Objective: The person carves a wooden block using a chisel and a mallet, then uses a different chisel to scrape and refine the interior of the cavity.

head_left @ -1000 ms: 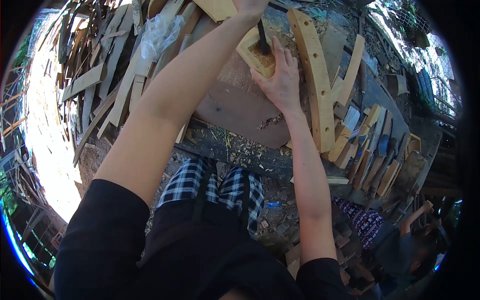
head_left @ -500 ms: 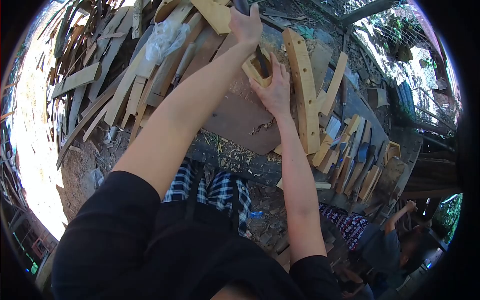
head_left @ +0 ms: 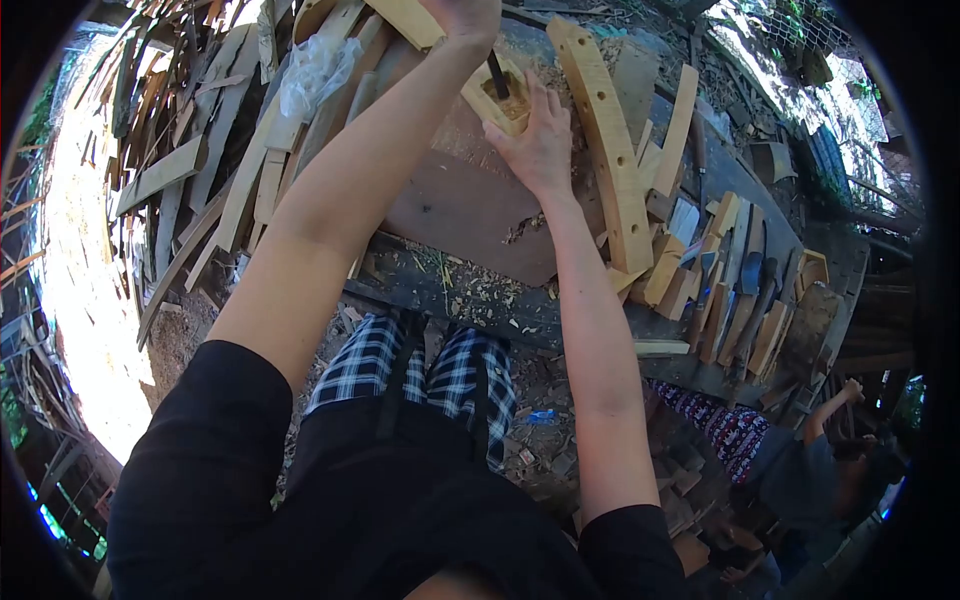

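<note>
My left hand (head_left: 462, 16), cut off by the top edge of the view, is closed around a dark chisel (head_left: 497, 74). The chisel's upper part is hidden, and its lower end is inside the hollow of a small pale wooden block (head_left: 484, 103). Against the block's near and right sides rests my right hand (head_left: 541, 146), thumb at the near end and fingers along the right, gripping it. Beneath the block is a brown board (head_left: 465, 215) with wood shavings. Just right of my right hand lies a long curved timber with holes (head_left: 602, 135).
Several hand tools and wood pieces (head_left: 735, 285) line the bench's right side. Stacked wood strips (head_left: 185, 165) and a clear plastic bag (head_left: 318, 78) are on the left. Shavings (head_left: 480, 300) litter the bench's near edge. Another person (head_left: 800, 470) is at the lower right.
The chisel's tip has shifted from the near end of the hollow toward its middle. My left hand has moved up, partly out of view. My right hand keeps its hold; the whole view has shifted slightly.
</note>
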A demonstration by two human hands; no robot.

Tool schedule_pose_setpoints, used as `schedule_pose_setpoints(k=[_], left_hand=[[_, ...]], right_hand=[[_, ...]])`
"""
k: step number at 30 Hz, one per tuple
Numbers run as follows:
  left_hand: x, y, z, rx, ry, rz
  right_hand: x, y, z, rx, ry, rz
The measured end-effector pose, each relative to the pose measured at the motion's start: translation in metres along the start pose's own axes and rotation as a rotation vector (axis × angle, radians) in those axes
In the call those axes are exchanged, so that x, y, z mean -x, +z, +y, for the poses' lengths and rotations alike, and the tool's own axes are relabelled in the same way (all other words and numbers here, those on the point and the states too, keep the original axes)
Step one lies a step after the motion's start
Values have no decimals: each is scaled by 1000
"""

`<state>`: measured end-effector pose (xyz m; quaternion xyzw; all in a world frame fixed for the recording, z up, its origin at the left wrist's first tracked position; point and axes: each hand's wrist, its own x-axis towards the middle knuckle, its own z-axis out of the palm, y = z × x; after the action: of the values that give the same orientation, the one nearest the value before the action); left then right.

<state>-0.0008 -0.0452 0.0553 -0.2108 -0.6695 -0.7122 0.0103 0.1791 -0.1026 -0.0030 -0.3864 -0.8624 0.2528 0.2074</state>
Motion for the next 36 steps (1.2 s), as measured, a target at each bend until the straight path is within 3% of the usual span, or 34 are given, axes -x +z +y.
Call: schedule_pose_setpoints(k=[5,8,11,14,16,18,20,22,23,25,26,28,29,32,34,36], left_hand=[[-1,5,-18,-130,14,60],[-1,8,-21,5,56,67],[-3,12,-22,-111,-35,-23],[-1,17,-22,-138,-75,-39],[1,19,-29,-91,57,22],[2,21,-33,-98,49,42],[5,20,-30,-90,49,66],[11,12,-13,-88,-86,3],[10,12,-10,-80,-118,-3],[11,11,-7,-60,-132,2],[12,10,-6,-56,-147,-2],[12,10,-5,-49,-167,-17],[13,10,-5,-61,-144,4],[9,8,-4,-57,-127,40],[14,5,-2,-43,-158,30],[14,5,-1,27,-133,7]], right_hand=[[13,16,-32,99,239,183],[16,21,-41,166,298,227],[15,12,-46,139,365,98],[22,-1,-28,54,212,20],[28,-40,-16,223,122,46],[43,-79,4,398,164,121],[63,-94,36,672,197,32],[66,-108,48,290,442,-195],[59,-118,50,291,414,-178],[39,-137,49,269,511,-387],[20,-149,47,274,491,-369],[-15,-179,31,-37,291,-281],[-42,-191,3,-2,127,-152],[-129,-226,-88,-223,-140,-22],[-174,-282,-141,-454,-596,-725],[-183,-240,-179,112,-247,-297]])
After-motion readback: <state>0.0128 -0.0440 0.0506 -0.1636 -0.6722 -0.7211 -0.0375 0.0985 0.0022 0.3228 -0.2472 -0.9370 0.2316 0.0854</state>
